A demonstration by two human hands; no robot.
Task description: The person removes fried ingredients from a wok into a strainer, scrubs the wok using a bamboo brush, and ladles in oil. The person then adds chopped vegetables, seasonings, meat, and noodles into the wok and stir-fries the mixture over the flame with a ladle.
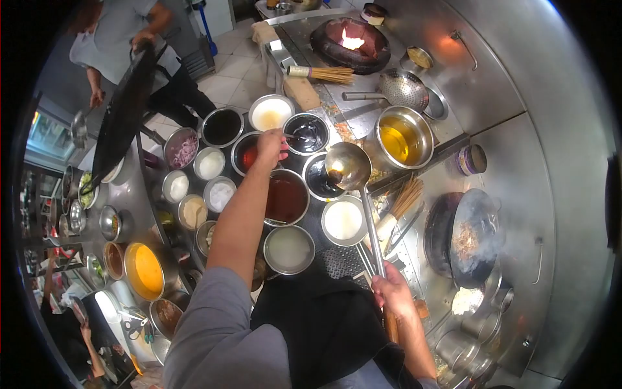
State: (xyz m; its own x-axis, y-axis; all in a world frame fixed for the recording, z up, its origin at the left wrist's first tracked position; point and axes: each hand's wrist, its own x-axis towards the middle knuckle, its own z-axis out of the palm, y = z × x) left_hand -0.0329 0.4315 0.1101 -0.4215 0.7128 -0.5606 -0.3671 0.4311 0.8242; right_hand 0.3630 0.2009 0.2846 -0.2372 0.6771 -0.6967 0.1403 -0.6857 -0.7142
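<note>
My right hand [392, 292] is closed round the handle of a long metal ladle [348, 166], whose bowl holds a little dark liquid. The bowl hangs above the pots, beside the dark sauce pot [321, 180]. My left hand [271, 148] has its fingers pressed together on a small spoon [295, 137], which reaches over a pot of black sauce [307, 133]. Under that hand is a pot of red liquid [244, 154]. A white bowl [271, 113] stands just beyond it, and a pot of brown sauce [286, 197] lies nearer me, partly behind my forearm.
A smoking wok [476, 240] sits at the right; an open flame burns in the far burner [350, 44]. An oil pot [403, 138] and strainer [403, 89] stand right of the ladle. Another person [123, 39] holds a big black wok [123, 110] at upper left.
</note>
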